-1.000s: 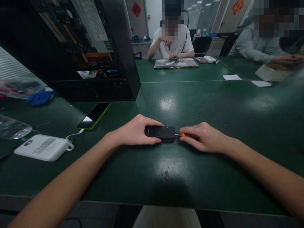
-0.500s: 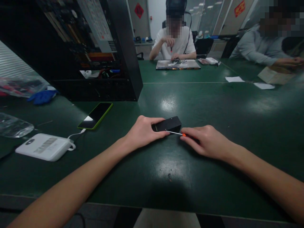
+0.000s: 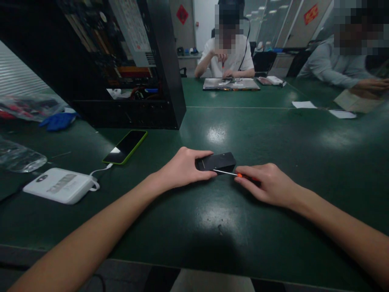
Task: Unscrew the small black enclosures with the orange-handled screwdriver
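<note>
From far away, I look down on a big green table [image 3: 288, 154] with a tall black computer case [image 3: 174, 93] standing on it, its insides showing. The case is well apart from my work, so I think it won't get in the way. My left grip [image 3: 184, 168] and right grip [image 3: 269, 182] are low over the table, near each other but not touching. Over on the left, a white cord [image 3: 103, 168] joins a white power bank [image 3: 60, 184] to a phone [image 3: 125, 147] with a green edge; I should mind my left elbow there. The small black box [image 3: 220, 161] sits on a slant between my two hands. I can't tell if its bottom lies flat. My left grip pinches one end of it, thumb on the near side, finger on the far side. My right grip pinches the red and orange screwdriver [image 3: 240, 175] by its handle. The thin metal shaft [image 3: 225, 172] runs along the box's near edge, and its tip ends just beside my left thumb. I can't see if the tip is in a gap or only rests there. I think it's best to hold the box tight, push gently, and slide that thumb back, because a slip could poke it.
</note>
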